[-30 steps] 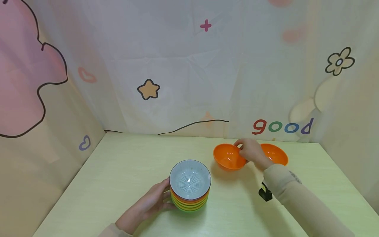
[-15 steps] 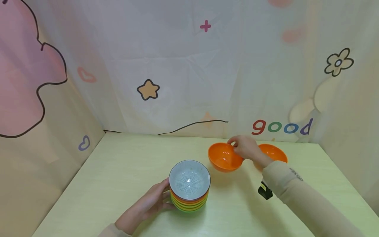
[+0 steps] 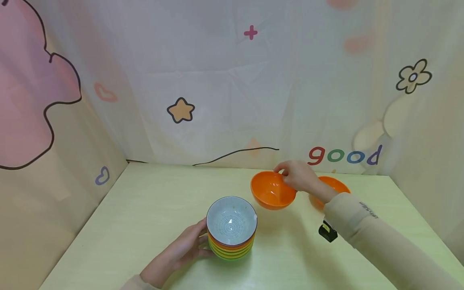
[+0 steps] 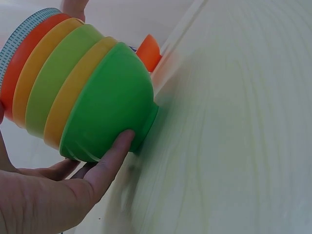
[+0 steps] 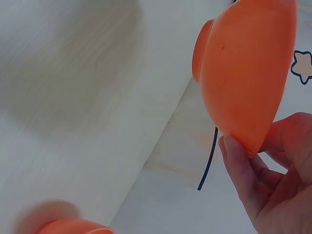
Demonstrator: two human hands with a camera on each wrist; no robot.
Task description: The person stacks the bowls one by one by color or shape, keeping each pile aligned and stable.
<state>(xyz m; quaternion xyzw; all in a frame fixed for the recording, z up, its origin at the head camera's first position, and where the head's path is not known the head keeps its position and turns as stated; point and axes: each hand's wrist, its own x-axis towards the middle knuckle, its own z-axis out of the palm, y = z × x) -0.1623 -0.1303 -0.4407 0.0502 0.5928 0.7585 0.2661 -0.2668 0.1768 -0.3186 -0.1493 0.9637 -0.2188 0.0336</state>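
The right hand (image 3: 299, 177) pinches the rim of an orange bowl (image 3: 270, 191), lifted right of the bowl stack (image 3: 231, 233). The left hand (image 3: 177, 251) cups that stack, fingers relaxed; its top bowl is empty.

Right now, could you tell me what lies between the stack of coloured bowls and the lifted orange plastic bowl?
Only bare pale tabletop separates the stack from the orange bowl, seen in the head view.

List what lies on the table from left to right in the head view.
Left hand → stack of bowls → orange bowl held up → right hand → second orange bowl.
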